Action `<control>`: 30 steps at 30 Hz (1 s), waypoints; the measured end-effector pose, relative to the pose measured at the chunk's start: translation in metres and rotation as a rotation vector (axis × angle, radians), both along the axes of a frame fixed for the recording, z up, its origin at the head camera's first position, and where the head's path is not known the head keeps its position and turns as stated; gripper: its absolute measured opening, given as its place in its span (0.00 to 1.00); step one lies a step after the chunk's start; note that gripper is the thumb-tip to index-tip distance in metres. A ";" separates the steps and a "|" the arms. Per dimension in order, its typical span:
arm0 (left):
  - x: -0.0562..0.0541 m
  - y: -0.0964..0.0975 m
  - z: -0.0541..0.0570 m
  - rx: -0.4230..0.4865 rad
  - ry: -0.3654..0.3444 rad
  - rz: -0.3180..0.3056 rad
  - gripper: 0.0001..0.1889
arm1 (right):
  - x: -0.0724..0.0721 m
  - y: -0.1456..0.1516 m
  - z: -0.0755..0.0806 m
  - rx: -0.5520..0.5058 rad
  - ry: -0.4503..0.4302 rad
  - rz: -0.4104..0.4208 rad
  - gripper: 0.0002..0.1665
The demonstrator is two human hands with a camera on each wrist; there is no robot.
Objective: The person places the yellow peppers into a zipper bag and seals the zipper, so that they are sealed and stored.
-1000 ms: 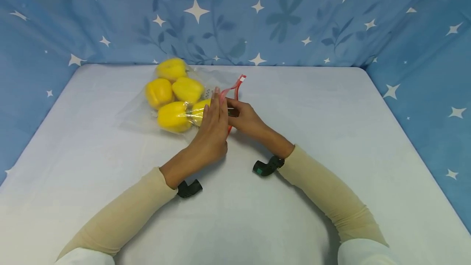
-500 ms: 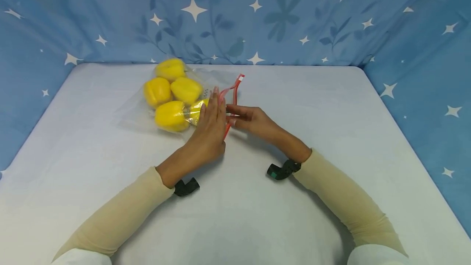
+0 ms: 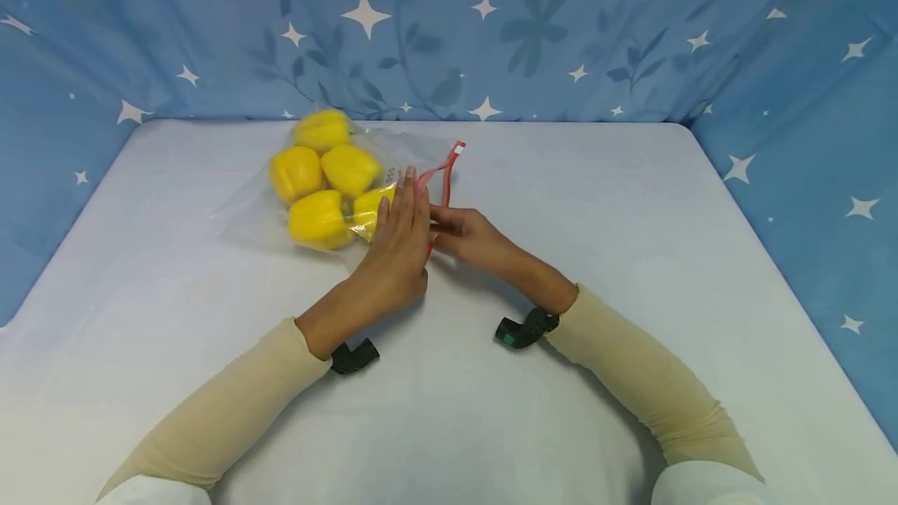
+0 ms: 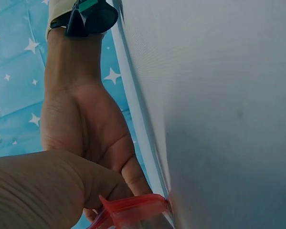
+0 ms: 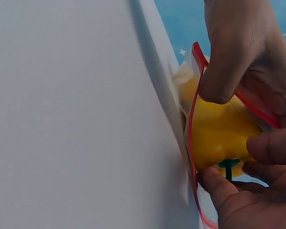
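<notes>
A clear zip bag (image 3: pixel 242 213) with a red zip edge lies at the table's back left, with several yellow bell peppers (image 3: pixel 319 220) inside. My left hand (image 3: pixel 396 244) lies across its mouth, long fingers straight and together. In the right wrist view, that hand's thumb (image 5: pixel 219 88) hooks over the red edge (image 5: pixel 190 114), and the mouth is spread apart. One yellow bell pepper (image 5: pixel 219 126) sits in the mouth, green stem outward. My right hand (image 3: pixel 480 240) holds its stem end, thumb on one side and fingers on the other. The left hand hides part of it from above.
A white table (image 3: pixel 631 256) spreads out under both arms. Behind and at the sides hangs a blue curtain (image 3: pixel 421 37) with white stars. Each wrist carries a black camera (image 3: pixel 526 330) that sits close over the table.
My right hand drew back slightly from the bag's mouth, then moved in again. The left hand stays nearly in place. The peppers in the bag have shifted a little to the left.
</notes>
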State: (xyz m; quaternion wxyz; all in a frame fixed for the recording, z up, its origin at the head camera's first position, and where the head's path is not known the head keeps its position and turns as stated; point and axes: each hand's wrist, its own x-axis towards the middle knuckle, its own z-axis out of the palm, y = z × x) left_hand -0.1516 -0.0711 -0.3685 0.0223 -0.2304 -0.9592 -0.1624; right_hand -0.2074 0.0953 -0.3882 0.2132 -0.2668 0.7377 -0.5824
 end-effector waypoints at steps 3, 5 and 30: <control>0.000 0.000 0.000 0.004 0.007 0.000 0.51 | 0.001 -0.004 0.000 0.007 0.009 -0.007 0.31; 0.000 0.000 0.000 0.007 0.007 0.001 0.50 | 0.001 -0.006 0.000 0.015 0.011 -0.008 0.32; -0.003 -0.003 0.005 0.006 -0.068 -0.009 0.58 | -0.005 -0.018 -0.002 0.047 0.036 0.080 0.21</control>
